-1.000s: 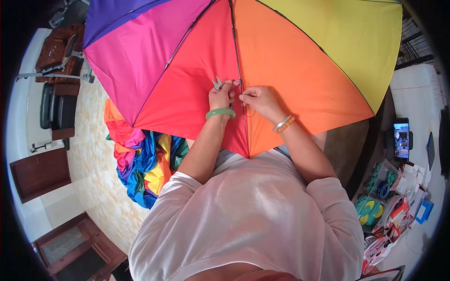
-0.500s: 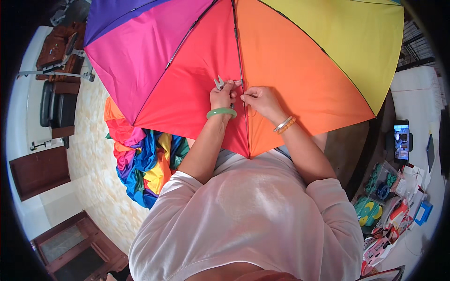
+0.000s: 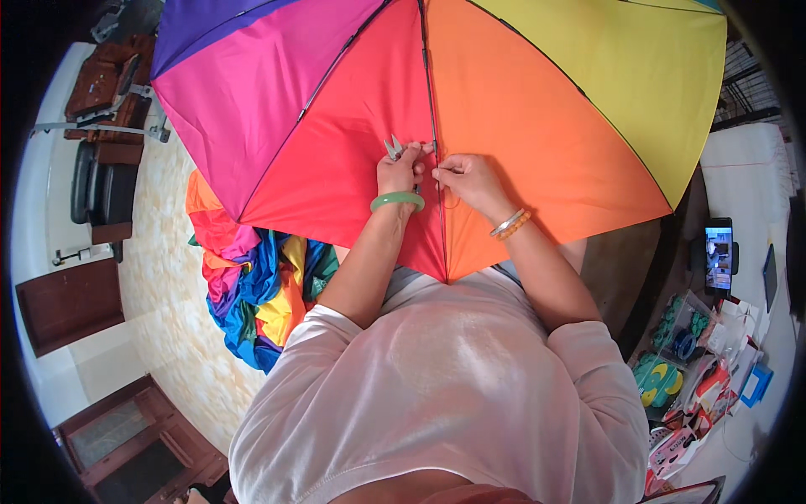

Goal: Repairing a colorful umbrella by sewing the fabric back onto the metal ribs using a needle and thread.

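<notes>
A rainbow umbrella canopy [image 3: 537, 134] spreads open over my lap, its dark ribs facing me. My left hand [image 3: 401, 170] is closed round a small pair of thread snips [image 3: 392, 149], blades pointing up, while its fingertips touch the rib [image 3: 429, 84] between the red and orange panels. Just right of that rib, my right hand [image 3: 463, 177] is closed in a pinch close to the seam. What sits between its fingertips is too small to make out. A thin loop, like thread, shows faintly against the orange cloth below the right hand.
A heap of multicoloured cloth [image 3: 264, 286] lies to the left below the canopy. On the right, a white-covered surface [image 3: 739, 168] carries a phone [image 3: 719, 256], a clear box [image 3: 682, 328] with green and blue spools, and a blue object [image 3: 756, 383]. A brown wooden door [image 3: 143, 445] stands lower left.
Both hands stay at the same rib with fingers closed. The canopy's upper part has shifted very slightly to the right.
</notes>
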